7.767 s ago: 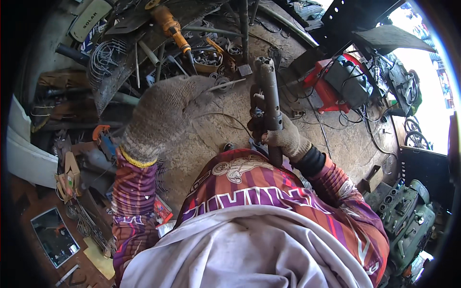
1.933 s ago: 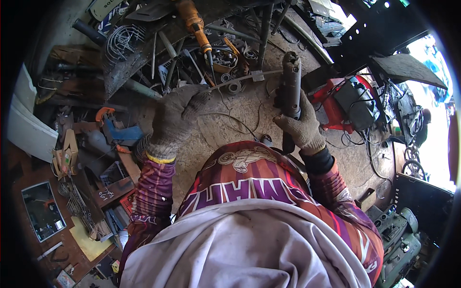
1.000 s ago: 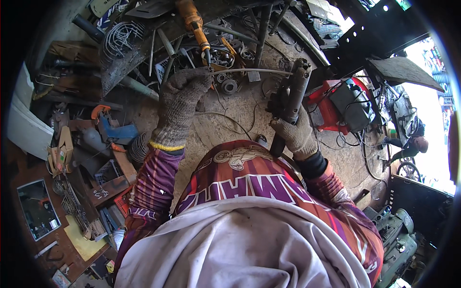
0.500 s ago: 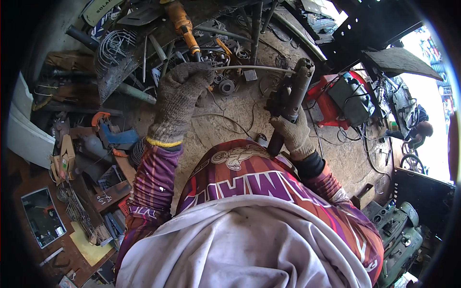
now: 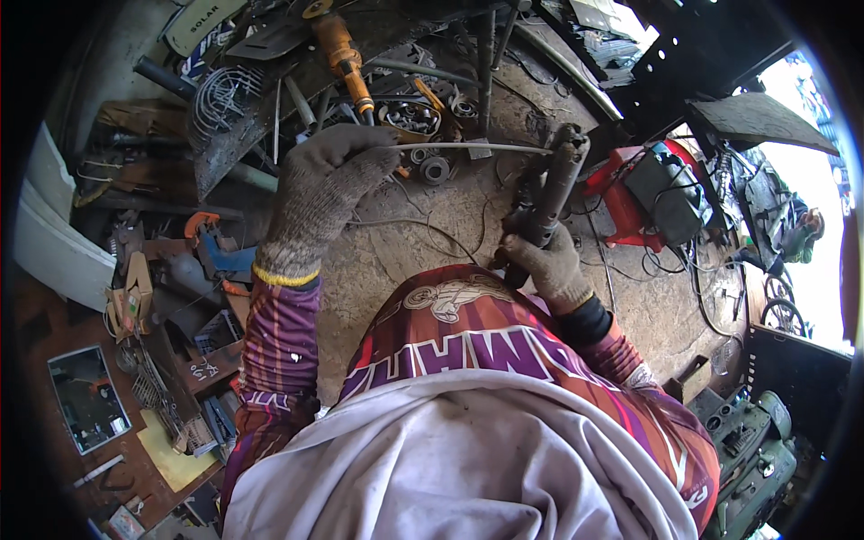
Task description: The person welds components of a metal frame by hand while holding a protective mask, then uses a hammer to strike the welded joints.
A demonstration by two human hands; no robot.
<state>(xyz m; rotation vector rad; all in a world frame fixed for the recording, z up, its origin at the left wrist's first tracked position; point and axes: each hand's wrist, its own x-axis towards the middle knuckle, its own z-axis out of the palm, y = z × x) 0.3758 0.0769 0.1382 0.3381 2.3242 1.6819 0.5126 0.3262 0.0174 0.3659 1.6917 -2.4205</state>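
A grey knitted work glove covers my left hand (image 5: pixel 328 193), which pinches one end of a thin, pale rod (image 5: pixel 477 146). The rod runs almost level to the right, and its far end meets or passes behind the top of a dark metal tube (image 5: pixel 556 184). That tube is thick and greasy, with a lug at its upper end and a second dark part alongside. Gloved too, my right hand (image 5: pixel 551 267) wraps round the tube's lower portion and holds it tilted in front of my body. Whether the rod touches the tube I cannot tell.
An orange power tool (image 5: pixel 344 58) lies on the metal bench at the back left. Small metal parts and a ring (image 5: pixel 435 170) sit beyond my hands. Cables trail over the concrete floor. To the right are a red plastic stool (image 5: pixel 621 198) and a green machine (image 5: pixel 751 459).
My left hand has shifted a little left and slightly down, and the rod looks straighter. The tube stays in my right hand, slightly lower. The surroundings have shifted slightly in view.
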